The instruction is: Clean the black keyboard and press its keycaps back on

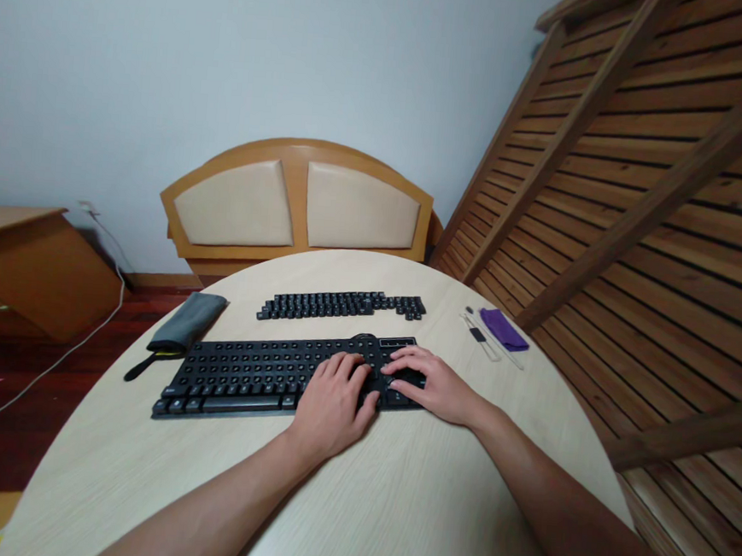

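Observation:
A black keyboard (236, 362) lies on the round pale table, many of its key positions showing bare switch posts without caps. Its bottom row, with the long space bar (242, 403), still carries caps. My left hand (332, 399) rests over the keyboard's right half, fingers stretched out and thumb apart. Beside it, my right hand (433, 386) reaches onto the number pad end, fingers spread and slightly bent. Both sets of fingertips touch or hover just over the keys; a small part under them is hidden. Behind the keyboard, loose black keycaps (323, 306) stand in rows.
A grey pouch (191, 322) with a black strap lies left of the keyboard. To the right are a wire keycap puller (479, 334), a thin brush-like stick (511, 354) and a purple cloth (504, 330). A slatted wooden panel (640, 205) rises along the table's right side.

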Demonstrator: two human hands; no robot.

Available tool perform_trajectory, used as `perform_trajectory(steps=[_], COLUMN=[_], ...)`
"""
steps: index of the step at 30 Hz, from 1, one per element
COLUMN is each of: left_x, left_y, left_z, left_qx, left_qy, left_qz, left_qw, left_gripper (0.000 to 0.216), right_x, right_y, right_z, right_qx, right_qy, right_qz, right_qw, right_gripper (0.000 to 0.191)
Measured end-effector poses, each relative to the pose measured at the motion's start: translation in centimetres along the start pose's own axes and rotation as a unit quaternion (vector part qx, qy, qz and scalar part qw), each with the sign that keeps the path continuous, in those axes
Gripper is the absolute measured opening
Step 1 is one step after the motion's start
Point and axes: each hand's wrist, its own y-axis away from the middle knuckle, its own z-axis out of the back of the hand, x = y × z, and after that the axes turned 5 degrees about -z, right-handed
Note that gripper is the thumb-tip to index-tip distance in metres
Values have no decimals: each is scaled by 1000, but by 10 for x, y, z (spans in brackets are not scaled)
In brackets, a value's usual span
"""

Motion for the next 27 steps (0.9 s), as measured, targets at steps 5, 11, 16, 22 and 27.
perform_trajectory(steps=[5,11,16,22,27], left_x=[0,0,1,0,1], left_y=[0,0,1,1,1], left_z=[1,1,-1,-1,0], left_qx=[4,-4,-11,1,3], left_qy=[1,4,6,2,2], left_qz=[1,-4,-4,-1,-1], left_qw=[1000,1000,1000,1000,1000], left_gripper=[27,27,26,27,27], right_x=[3,7,8,7,9], right_y=[-1,-1,-1,-1,-1], right_z=[2,3,2,1,1], right_qx=[6,6,0,0,-8], right_qy=[3,12,21,33,30], right_qz=[40,54,53,87,74], right_qw=[999,998,998,996,997], right_gripper=[14,15,13,12,12])
